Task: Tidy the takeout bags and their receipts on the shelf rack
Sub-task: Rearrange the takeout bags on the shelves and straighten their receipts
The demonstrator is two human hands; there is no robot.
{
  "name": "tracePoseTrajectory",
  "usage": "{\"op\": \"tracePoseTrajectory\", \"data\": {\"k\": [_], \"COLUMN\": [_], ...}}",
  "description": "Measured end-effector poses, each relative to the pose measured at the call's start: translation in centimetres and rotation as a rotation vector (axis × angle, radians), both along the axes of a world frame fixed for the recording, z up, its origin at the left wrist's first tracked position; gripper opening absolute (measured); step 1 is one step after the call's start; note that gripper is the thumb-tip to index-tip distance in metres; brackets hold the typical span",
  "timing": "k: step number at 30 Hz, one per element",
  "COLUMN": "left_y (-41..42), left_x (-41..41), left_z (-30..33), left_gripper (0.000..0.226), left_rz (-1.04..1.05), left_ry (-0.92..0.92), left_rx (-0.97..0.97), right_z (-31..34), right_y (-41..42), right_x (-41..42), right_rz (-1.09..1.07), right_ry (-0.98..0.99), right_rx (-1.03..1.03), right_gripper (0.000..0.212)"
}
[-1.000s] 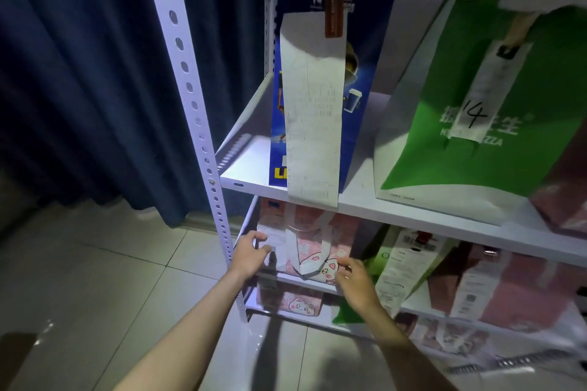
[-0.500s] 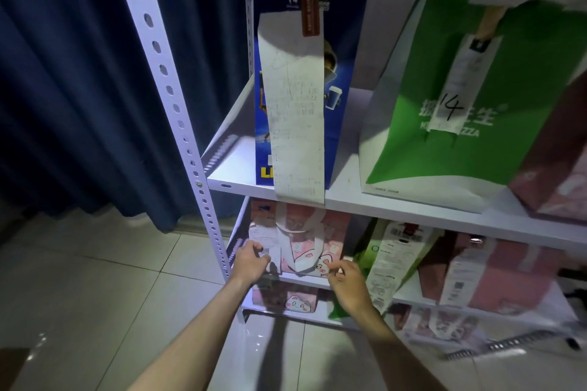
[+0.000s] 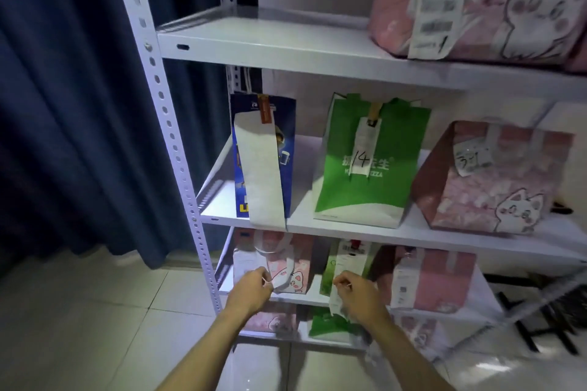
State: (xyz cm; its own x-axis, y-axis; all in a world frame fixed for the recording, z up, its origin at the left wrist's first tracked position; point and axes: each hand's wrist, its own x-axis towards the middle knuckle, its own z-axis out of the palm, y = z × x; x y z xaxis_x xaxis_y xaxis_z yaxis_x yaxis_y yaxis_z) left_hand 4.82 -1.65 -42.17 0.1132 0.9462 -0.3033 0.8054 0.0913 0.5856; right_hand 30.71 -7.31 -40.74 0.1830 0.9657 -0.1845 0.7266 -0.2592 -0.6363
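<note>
Straightening receipts, step in hand: both hands work at the third shelf down, on the bags at its left end; by my reading the slips there are being pulled flat against their bags.
Left fingers: the left hand (image 3: 252,289) has its fingers curled, thumb and forefinger pinching the lower edge of the white receipt (image 3: 246,263) that hangs on the pink cat bag (image 3: 293,267).
Right fingers: the right hand (image 3: 357,292) is curled too, fingertips nipping the long receipt (image 3: 346,263) on the small green bag (image 3: 328,276) just beside the pink one; the slip's tail hangs below the shelf edge.
Next move calls for: a light downward draw and smoothing, I judge, since thin paper tears at its clip if tugged; the bags look light enough to slide forward, so steadying them matters.
Shelf above: a blue bag (image 3: 287,152) with a very long receipt (image 3: 262,168) drooping past the shelf lip, a green pizza bag (image 3: 368,194) whose slip is marked 14, and a larger pink cat bag (image 3: 486,187) with a crooked note.
Top shelf: another pink bag (image 3: 508,0) with a printed receipt.
Frame: the white shelf rack (image 3: 178,143) stands before a dark blue curtain (image 3: 70,105) on pale floor tiles.
</note>
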Motion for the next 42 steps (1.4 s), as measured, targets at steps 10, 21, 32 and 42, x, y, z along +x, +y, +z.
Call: {"op": "tracePoseTrajectory", "data": {"k": [10, 21, 32, 42], "left_y": [-5.2, -13.1, -14.2, -8.6], "left_x": [9.5, 18.6, 20.8, 18.6], "left_z": [10.4, 20.4, 31.0, 39.7], "left_gripper": [0.016, 0.014, 0.020, 0.028], "left_rz": [-0.145, -0.171, -0.070, 0.111], "left_ry": [0.167, 0.149, -0.048, -0.281], "left_rx": [0.298, 0.463, 0.636, 0.828], "right_z": [10.6, 21.5, 31.1, 39.9], "right_y": [-5.3, -13.5, -14.2, -7.0], "right_x": [10.5, 19.4, 21.7, 19.7], "right_rz": [0.112, 0.177, 0.216, 0.196], "right_ry": [-0.301, -0.429, -0.269, -0.284], "right_rx": [0.117, 0.289, 0.539, 0.674], "right_gripper": [0.022, 0.022, 0.020, 0.018]}}
